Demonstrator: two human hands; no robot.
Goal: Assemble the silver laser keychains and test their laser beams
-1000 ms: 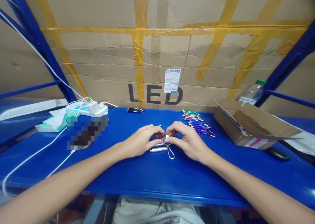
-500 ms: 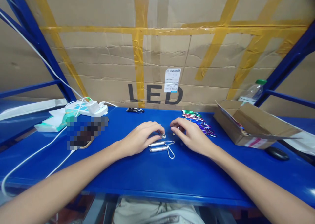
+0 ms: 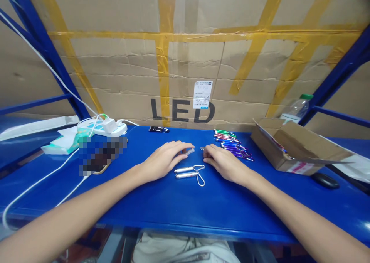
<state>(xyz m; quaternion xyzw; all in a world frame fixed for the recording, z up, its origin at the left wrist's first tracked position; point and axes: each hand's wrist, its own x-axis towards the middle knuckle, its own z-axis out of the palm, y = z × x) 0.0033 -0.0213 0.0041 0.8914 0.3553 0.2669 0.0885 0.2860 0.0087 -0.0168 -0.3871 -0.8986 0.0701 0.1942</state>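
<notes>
Both my hands rest on the blue table (image 3: 185, 205). My left hand (image 3: 164, 159) reaches forward with its fingers nearly straight, and a small silver part (image 3: 190, 152) sticks out from its fingertips, pinched there. My right hand (image 3: 224, 162) lies low and flat on the table, its fingertips touching a small metal clip (image 3: 202, 148). Between the hands, slightly nearer to me, lie two silver keychain flashlights (image 3: 185, 172) with carabiner clips (image 3: 199, 178). Neither hand touches them.
A pile of coloured keychain flashlights (image 3: 232, 143) lies behind my right hand. At right stand an open cardboard box (image 3: 291, 147), a bottle (image 3: 296, 108) and a black mouse (image 3: 326, 180). At left are a power strip (image 3: 104, 128), white cables, a tissue pack (image 3: 62, 144); a black item (image 3: 158, 129) lies by the cardboard wall.
My hands drew apart from the spot where they met over a small silver piece, then both moved away from me and flattened onto the table. The two silver flashlights stayed put.
</notes>
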